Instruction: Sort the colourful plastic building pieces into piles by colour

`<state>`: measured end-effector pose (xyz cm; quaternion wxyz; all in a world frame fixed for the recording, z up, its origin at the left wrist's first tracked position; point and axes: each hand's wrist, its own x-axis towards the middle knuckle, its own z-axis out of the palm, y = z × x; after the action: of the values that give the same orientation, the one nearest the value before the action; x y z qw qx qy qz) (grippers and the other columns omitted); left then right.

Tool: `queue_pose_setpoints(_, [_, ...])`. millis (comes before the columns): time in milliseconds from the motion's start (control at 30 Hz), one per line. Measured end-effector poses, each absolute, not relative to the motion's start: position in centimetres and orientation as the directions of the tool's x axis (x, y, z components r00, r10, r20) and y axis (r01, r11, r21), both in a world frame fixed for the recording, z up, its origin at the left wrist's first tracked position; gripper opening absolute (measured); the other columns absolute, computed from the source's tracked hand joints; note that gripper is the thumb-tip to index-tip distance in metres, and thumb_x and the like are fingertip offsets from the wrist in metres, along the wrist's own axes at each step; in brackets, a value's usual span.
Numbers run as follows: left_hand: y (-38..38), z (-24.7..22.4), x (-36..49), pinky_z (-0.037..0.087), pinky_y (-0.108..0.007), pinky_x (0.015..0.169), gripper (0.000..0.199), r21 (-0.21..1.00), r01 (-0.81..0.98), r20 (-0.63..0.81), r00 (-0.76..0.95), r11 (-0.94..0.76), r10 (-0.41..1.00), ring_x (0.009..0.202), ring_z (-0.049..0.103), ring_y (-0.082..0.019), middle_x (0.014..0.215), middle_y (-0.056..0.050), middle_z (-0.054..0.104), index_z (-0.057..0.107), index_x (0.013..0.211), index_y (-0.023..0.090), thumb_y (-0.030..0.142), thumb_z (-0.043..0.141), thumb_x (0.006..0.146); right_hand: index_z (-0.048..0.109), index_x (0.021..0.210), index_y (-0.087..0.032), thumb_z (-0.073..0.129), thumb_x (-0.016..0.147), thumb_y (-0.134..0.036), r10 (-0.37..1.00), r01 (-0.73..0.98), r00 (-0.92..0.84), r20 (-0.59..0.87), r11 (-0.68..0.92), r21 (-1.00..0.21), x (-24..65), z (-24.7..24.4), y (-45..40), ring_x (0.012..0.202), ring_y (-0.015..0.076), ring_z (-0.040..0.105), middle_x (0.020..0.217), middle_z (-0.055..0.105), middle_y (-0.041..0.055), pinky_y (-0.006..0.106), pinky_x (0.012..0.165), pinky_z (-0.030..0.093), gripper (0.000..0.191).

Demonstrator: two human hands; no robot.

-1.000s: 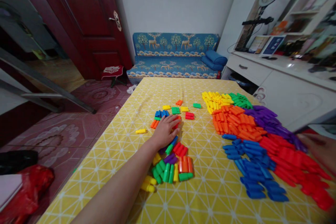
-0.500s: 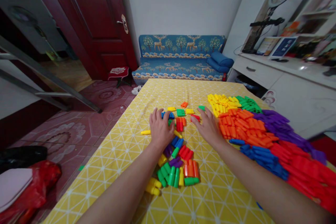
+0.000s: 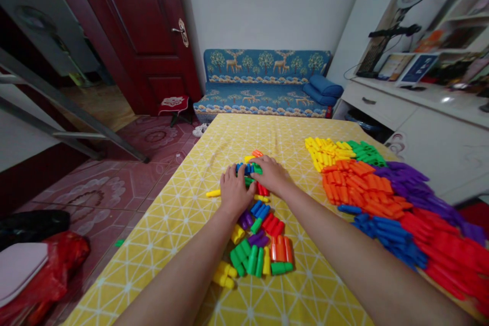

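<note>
My left hand [image 3: 234, 192] rests palm down over the mixed pieces, its fingers apart beside some blue pieces [image 3: 248, 168]. Close on its right, my right hand [image 3: 270, 175] covers part of the same cluster, fingers bent near a green piece [image 3: 257, 168]; whether it grips anything is hidden. A yellow piece [image 3: 213, 193] lies left of my left hand. Nearer to me are red pieces [image 3: 273, 225], orange pieces [image 3: 281, 248], green pieces [image 3: 255, 260] and purple pieces [image 3: 259, 238], lying in small groups.
On the right of the yellow tablecloth [image 3: 153, 249] lie piles sorted by colour: yellow [image 3: 328, 152], green [image 3: 365, 153], orange [image 3: 359, 188], purple [image 3: 408, 183], blue [image 3: 389, 234] and red [image 3: 451, 249]. A blue sofa [image 3: 263, 94] stands beyond the table.
My right hand has moved left, over the small groups, close to my left hand. My left hand has hardly moved. The view has shifted slightly.
</note>
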<state>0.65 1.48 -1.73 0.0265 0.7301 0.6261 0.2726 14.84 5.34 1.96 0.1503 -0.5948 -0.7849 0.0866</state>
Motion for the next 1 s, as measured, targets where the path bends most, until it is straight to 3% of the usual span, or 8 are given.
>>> queue_pose_setpoints(133, [1.3, -1.3, 0.7, 0.033, -0.052, 0.112, 0.058, 0.38, 0.899, 0.337, 0.085, -0.218, 0.938, 0.132, 0.045, -0.036, 0.144, -0.02, 0.047, 0.047, 0.137, 0.015, 0.037, 0.057, 0.083, 0.061, 0.121, -0.026, 0.056, 0.09, -0.026, 0.934, 0.935, -0.321, 0.156, 0.339, -0.103, 13.3, 2.9, 4.0, 0.115, 0.0277, 0.052, 0.118, 0.062, 0.0101, 0.042, 0.096, 0.037, 0.032])
queue_pose_setpoints(233, [1.2, -1.2, 0.7, 0.034, -0.053, 0.111, 0.055, 0.373, 0.899, 0.349, 0.092, -0.228, 0.932, 0.131, 0.047, -0.035, 0.142, -0.02, 0.049, 0.048, 0.136, 0.016, 0.035, 0.056, 0.085, 0.061, 0.119, -0.021, 0.049, 0.094, -0.031, 0.934, 0.943, -0.32, 0.158, 0.33, -0.038, 13.1, 3.1, 3.4, 0.114, 0.0287, 0.053, 0.117, 0.063, 0.0132, 0.043, 0.097, 0.037, 0.029])
queue_pose_setpoints(400, [1.3, -1.4, 0.6, 0.037, -0.053, 0.11, 0.05, 0.357, 0.9, 0.378, 0.104, -0.248, 0.92, 0.129, 0.05, -0.033, 0.138, -0.017, 0.053, 0.052, 0.132, 0.02, 0.034, 0.057, 0.085, 0.058, 0.12, -0.017, 0.037, 0.1, -0.034, 0.957, 0.962, -0.269, 0.105, 0.273, -0.027, 13.5, 3.4, 3.2, 0.108, 0.0272, 0.061, 0.118, 0.063, 0.0169, 0.042, 0.094, 0.041, 0.034])
queue_pose_setpoints(600, [1.4, -1.2, 0.7, 0.034, -0.051, 0.112, 0.052, 0.339, 0.913, 0.328, 0.111, -0.226, 0.938, 0.131, 0.048, -0.032, 0.141, -0.016, 0.052, 0.052, 0.135, 0.018, 0.034, 0.056, 0.086, 0.054, 0.123, -0.014, 0.031, 0.1, -0.022, 0.966, 0.969, -0.247, 0.07, 0.248, -0.004, 13.6, 3.9, 3.7, 0.097, 0.0258, 0.067, 0.106, 0.068, 0.0165, 0.034, 0.079, 0.049, 0.033])
queue_pose_setpoints(733, [1.4, -1.1, 0.7, 0.033, -0.051, 0.113, 0.051, 0.344, 0.913, 0.321, 0.107, -0.221, 0.941, 0.132, 0.047, -0.032, 0.142, -0.015, 0.051, 0.052, 0.136, 0.018, 0.033, 0.055, 0.087, 0.055, 0.122, -0.016, 0.029, 0.098, -0.014, 0.969, 0.97, -0.243, 0.049, 0.243, 0.002, 14.1, 3.1, 3.9, 0.097, 0.0237, 0.067, 0.111, 0.065, 0.0157, 0.032, 0.079, 0.05, 0.035])
queue_pose_setpoints(1000, [1.9, -2.0, 0.5, 0.041, -0.052, 0.108, 0.053, 0.415, 0.849, 0.419, 0.141, -0.328, 0.897, 0.128, 0.051, -0.034, 0.142, -0.018, 0.049, 0.054, 0.135, 0.017, 0.027, 0.061, 0.083, 0.05, 0.128, -0.02, 0.032, 0.098, -0.019, 0.974, 0.976, -0.215, 0.073, 0.217, -0.021, 14.2, 1.8, 3.0, 0.098, 0.0247, 0.066, 0.121, 0.06, 0.0144, 0.034, 0.078, 0.049, 0.035])
